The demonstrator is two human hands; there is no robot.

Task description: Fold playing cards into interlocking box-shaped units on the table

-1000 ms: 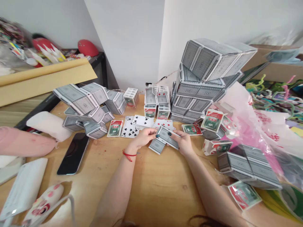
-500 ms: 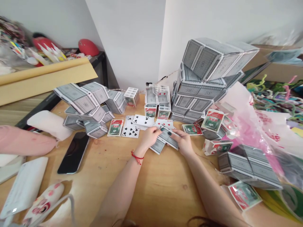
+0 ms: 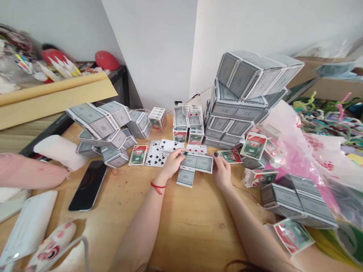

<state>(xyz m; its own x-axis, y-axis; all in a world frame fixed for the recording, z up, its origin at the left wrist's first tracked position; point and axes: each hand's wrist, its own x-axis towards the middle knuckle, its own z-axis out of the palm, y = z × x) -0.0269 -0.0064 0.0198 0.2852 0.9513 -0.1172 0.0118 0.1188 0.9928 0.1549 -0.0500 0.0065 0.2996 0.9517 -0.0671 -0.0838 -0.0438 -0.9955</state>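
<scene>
My left hand (image 3: 171,164) and my right hand (image 3: 222,172) hold a joined piece of grey-backed playing cards (image 3: 197,163) between them, just above the wooden table (image 3: 184,223). The piece lies flat and level, with one card (image 3: 186,177) hanging down toward me. Each hand pinches one end of it. A red string circles my left wrist. Loose face-up cards (image 3: 159,151) lie just beyond my hands.
A tall stack of card-built blocks (image 3: 244,98) stands at the back right, and a lower pile (image 3: 104,126) at the left. Red and green card boxes (image 3: 254,145) are scattered about. A black phone (image 3: 88,185) lies left. Another person's pink sleeve (image 3: 31,174) reaches in from the left. A pink plastic bag (image 3: 295,155) sits right.
The card piece, tilted before, has been turned level between my hands. My left hand moved right and then back a little.
</scene>
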